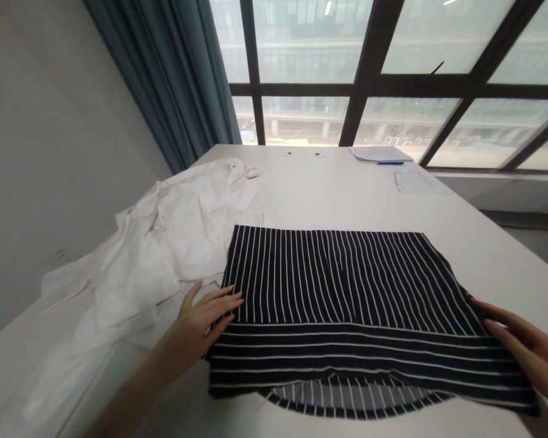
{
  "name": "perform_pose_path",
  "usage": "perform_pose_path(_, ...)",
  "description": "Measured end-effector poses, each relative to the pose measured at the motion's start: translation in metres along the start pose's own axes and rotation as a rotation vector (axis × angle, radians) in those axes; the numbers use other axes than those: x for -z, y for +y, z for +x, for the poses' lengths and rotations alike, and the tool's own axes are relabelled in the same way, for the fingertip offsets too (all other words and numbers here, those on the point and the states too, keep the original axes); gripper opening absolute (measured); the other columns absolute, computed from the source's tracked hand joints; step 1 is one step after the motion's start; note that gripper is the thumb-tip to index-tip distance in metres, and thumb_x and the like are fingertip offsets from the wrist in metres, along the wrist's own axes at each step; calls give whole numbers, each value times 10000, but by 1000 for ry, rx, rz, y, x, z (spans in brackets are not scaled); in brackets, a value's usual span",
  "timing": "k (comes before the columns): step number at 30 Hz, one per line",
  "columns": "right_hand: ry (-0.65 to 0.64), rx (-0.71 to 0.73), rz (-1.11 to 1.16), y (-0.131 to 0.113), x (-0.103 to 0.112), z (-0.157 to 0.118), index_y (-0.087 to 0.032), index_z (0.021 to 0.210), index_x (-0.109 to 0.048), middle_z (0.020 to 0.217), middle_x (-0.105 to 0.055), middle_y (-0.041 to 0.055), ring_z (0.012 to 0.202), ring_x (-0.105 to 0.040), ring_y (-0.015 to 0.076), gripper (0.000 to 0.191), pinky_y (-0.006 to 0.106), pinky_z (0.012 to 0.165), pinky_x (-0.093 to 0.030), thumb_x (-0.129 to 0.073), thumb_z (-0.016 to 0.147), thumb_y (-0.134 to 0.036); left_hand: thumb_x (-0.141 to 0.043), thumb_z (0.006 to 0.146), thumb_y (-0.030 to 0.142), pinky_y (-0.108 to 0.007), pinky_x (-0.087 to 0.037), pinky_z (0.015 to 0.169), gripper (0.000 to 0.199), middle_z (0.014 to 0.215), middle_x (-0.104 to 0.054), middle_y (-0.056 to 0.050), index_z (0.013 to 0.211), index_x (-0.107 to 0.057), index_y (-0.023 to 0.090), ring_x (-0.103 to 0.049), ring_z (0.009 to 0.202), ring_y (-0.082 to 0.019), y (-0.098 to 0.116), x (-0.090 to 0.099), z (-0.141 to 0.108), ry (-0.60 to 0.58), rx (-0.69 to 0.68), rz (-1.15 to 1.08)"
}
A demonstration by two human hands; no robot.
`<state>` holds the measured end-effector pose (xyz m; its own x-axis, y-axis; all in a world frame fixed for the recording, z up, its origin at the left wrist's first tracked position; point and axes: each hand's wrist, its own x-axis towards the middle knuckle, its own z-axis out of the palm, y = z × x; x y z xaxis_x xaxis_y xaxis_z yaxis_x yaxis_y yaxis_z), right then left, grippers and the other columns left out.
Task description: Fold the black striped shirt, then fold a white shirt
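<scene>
A black garment with white stripes lies flat on the table in front of me. Its upper panel has lengthwise stripes, while a band with crosswise stripes runs along the near side. At the near edge, a curved neckline-like opening shows a grey inside. My left hand rests with spread fingers on the left edge of the cloth. Over at the right edge, my right hand touches the fabric with its thumb and fingers stretched apart; part of this hand is cut off by the frame.
Crumpled white cloth is heaped along the table's left side. Papers with a blue pen lie at the far right, near another sheet. Beyond the white table are windows and a blue curtain.
</scene>
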<state>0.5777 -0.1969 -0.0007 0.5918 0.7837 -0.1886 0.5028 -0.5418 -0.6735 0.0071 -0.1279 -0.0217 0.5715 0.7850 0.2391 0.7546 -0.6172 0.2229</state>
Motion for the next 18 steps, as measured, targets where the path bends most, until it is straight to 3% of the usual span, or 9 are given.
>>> perform_pose_path(4, 2, -4, 6, -10, -5, 0, -243, 1072, -668, 1005, -754, 118, 1002, -676, 405, 696, 485, 905, -534, -562, 515, -646, -446, 953, 169, -559, -268, 1136, 293, 1099, -741, -47, 1125, -676, 230, -669, 1072, -217, 12, 6, 14, 86, 11, 18)
perform_pose_path(8, -38, -28, 122, -12, -6, 2, -270, 1165, -624, 1152, -715, 111, 1096, -642, 388, 724, 440, 920, -533, -616, 528, -615, -426, 943, 104, -508, -343, 1113, 327, 1131, -723, -48, 1144, -662, 206, -618, 1157, -210, 33, 7, 37, 75, -154, 16)
perform_pose_path(12, -120, -90, 276, -11, -6, 3, -356, 1214, -624, 1333, -632, 48, 1152, -623, 355, 683, 380, 853, -568, -699, 571, -576, -460, 945, 125, -466, -323, 1149, 359, 1336, -622, -59, 1265, -601, 208, -446, 1365, -217, 51, -1, 68, -60, -295, -39)
perform_pose_path(15, -186, -93, 353, -12, -7, 5, -368, 1151, -700, 1383, -597, 13, 1249, -560, 319, 554, 327, 931, -519, -738, 610, -483, -539, 951, 277, -494, -276, 1169, 461, 1512, -443, -86, 1407, -485, 236, -294, 1455, -269, 58, -11, 90, -202, -343, -69)
perform_pose_path(18, -140, -141, 450, -11, -6, 10, -367, 1069, -753, 1377, -602, 1, 1275, -539, 288, 437, 286, 963, -475, -724, 633, -360, -530, 962, 379, -550, -206, 1178, 536, 1585, -307, -90, 1473, -398, 286, -219, 1477, -314, 65, -21, 104, -301, -328, -85)
